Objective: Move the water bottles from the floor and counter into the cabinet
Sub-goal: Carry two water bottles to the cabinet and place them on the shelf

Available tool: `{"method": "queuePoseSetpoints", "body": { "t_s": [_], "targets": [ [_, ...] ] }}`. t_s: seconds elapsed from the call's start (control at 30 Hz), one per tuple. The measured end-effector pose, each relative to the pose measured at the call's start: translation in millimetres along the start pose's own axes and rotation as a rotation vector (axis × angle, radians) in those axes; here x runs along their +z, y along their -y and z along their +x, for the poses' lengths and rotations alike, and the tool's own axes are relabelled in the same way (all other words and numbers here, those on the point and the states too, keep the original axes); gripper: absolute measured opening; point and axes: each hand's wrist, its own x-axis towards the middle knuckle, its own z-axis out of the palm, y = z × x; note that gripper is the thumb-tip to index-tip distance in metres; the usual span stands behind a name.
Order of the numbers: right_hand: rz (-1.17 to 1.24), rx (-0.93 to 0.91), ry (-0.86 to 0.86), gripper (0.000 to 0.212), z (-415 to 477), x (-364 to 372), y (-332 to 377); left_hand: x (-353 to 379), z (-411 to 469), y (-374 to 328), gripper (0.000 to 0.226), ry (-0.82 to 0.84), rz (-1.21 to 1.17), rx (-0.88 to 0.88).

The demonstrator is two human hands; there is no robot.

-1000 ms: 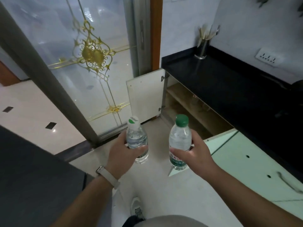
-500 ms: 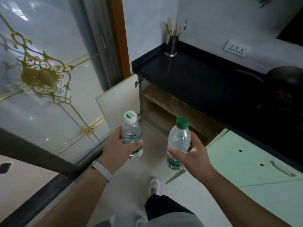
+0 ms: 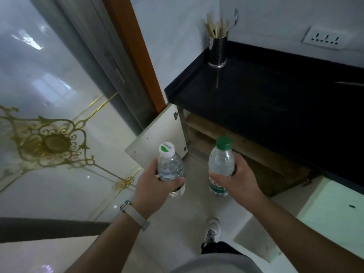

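Water (image 3: 171, 174) in white-capped bottle (image 3: 169, 163), green-capped bottle (image 3: 221, 162)

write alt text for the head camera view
A person's left hand holds a white-capped bottle and the right hand a green-capped bottle, in front of an open cabinet under a black counter. A cup of chopsticks stands on the counter.

I see clear, smooth plastic on the white-capped bottle (image 3: 170, 166) and green-capped bottle (image 3: 221, 160). The counter (image 3: 275, 99) looks glossy, the cabinet shelf (image 3: 246, 142) matt wood.
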Motion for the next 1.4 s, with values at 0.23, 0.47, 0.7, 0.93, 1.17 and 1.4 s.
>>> {"method": "queuePoseSetpoints", "body": {
  "t_s": [0.23,0.47,0.7,0.93,1.17,1.4],
  "targets": [
    [-0.015,-0.002,-0.043,0.053,44,-7,18,4,56,-20,0.067,0.050,0.045,0.039],
    [-0.021,0.056,-0.148,0.059,67,-11,15,20,107,-26,0.057,0.195,0.019,0.067],
    [-0.074,0.145,-0.313,0.053,77,3,14,35,165,-23,0.049,0.395,0.040,0.119],
    [-0.125,0.195,-0.443,0.052,97,33,25,36,222,-20,0.051,0.565,0.026,0.152],
    [-0.105,0.211,-0.472,0.058,121,64,23,31,262,-4,0.052,0.617,0.038,0.158],
    [-0.045,0.256,-0.397,0.060,147,65,-1,53,274,13,0.052,0.576,0.058,0.106]
  ]
}}
